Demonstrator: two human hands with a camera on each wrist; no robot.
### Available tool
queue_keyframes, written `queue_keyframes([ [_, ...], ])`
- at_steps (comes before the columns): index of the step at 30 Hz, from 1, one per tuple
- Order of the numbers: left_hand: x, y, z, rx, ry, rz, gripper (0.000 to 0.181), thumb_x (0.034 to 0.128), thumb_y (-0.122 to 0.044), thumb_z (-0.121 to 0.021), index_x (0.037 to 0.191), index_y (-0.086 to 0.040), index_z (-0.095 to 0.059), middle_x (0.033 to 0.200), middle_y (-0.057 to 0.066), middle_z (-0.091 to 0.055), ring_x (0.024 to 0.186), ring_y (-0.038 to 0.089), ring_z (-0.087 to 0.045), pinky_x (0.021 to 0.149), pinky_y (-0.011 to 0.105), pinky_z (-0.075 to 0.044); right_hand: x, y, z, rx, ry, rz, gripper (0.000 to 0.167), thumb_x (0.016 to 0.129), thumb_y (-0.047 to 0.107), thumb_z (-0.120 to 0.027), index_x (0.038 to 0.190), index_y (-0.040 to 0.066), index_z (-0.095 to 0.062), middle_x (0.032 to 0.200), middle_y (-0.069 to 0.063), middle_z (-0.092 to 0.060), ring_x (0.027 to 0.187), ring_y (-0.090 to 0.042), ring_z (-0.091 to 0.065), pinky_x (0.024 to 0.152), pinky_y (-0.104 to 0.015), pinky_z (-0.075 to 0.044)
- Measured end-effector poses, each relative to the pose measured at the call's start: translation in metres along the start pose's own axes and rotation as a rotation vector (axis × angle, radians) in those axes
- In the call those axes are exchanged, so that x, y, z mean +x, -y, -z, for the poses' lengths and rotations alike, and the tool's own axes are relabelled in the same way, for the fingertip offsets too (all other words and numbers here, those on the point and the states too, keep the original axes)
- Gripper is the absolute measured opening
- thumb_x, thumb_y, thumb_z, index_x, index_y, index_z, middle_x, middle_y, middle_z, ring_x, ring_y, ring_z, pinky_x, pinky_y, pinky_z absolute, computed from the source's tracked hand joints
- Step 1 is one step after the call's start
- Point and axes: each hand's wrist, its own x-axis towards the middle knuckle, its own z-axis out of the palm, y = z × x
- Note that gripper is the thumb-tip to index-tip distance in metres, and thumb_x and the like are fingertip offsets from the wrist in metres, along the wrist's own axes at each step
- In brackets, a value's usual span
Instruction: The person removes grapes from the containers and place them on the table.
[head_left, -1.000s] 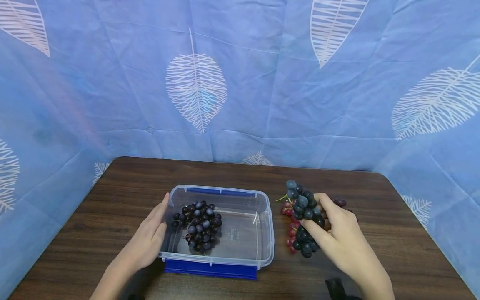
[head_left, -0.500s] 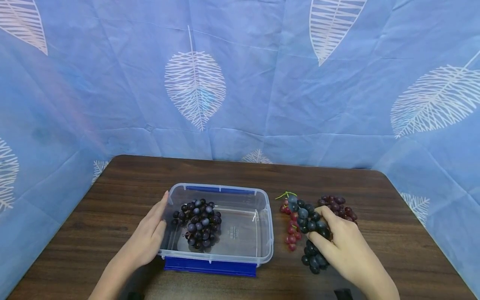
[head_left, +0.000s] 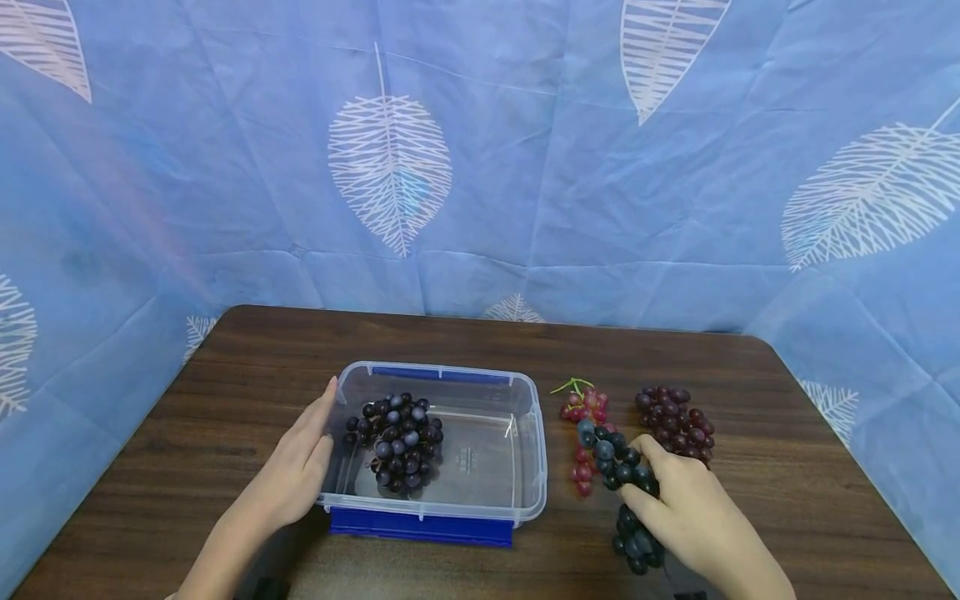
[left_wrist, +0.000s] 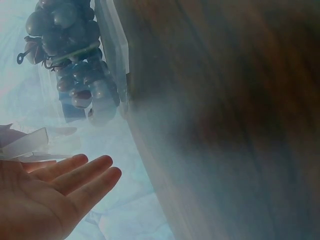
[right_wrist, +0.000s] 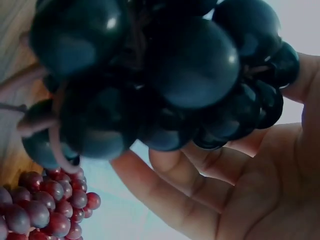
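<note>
My right hand [head_left: 686, 504] grips a bunch of dark blue-black grapes [head_left: 617, 458] to the right of the container; in the right wrist view its fingers curl about the grapes [right_wrist: 195, 65]. Part of the bunch hangs below the thumb. My left hand [head_left: 294, 467] lies with straight fingers along the left wall of a clear plastic container [head_left: 480, 518] with blue clips. Inside its left half sits another bunch of dark purple grapes [head_left: 405, 442], also seen as grapes [left_wrist: 70, 55] through the wall in the left wrist view.
A bunch of bright red grapes [head_left: 583, 475] with a green stem lies right of the container. Farther right is a bunch of dark red grapes [head_left: 678, 423]. Blue leaf-patterned cloth [head_left: 480, 167] hangs behind the brown wooden table [head_left: 240, 367].
My right hand has moved the blue-black grapes toward me and slightly right, uncovering more of the bright red and dark red bunches. The left hand and container stay in place.
</note>
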Motion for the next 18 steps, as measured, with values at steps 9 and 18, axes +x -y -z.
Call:
queue_keyframes([
  [9, 0.0, 0.0, 0.0, 0.001, 0.0, -0.004, 0.067, 0.1084, -0.004, -0.035, 0.169, -0.001, -0.007, 0.172, 0.031, -0.015, 0.156, 0.054, -0.018, 0.121, 0.073, -0.02, 0.003, -0.005, -0.015, -0.018, 0.073, -0.029, 0.067, 0.099, 0.02, -0.064, 0.151, -0.016, -0.042, 0.067, -0.007, -0.063, 0.047, -0.015, -0.035, 0.057, -0.034, -0.043],
  [18, 0.0, 0.0, 0.0, -0.007, 0.005, -0.002, 0.067, 0.1087, -0.005, -0.035, 0.169, -0.002, -0.006, 0.173, 0.029, -0.014, 0.157, 0.053, -0.017, 0.122, 0.073, -0.019, 0.004, -0.004, -0.033, -0.031, 0.126, -0.119, 0.068, 0.097, 0.019, -0.069, 0.149, -0.017, -0.045, 0.056, -0.006, -0.055, 0.044, -0.011, -0.027, 0.047, -0.028, -0.032],
])
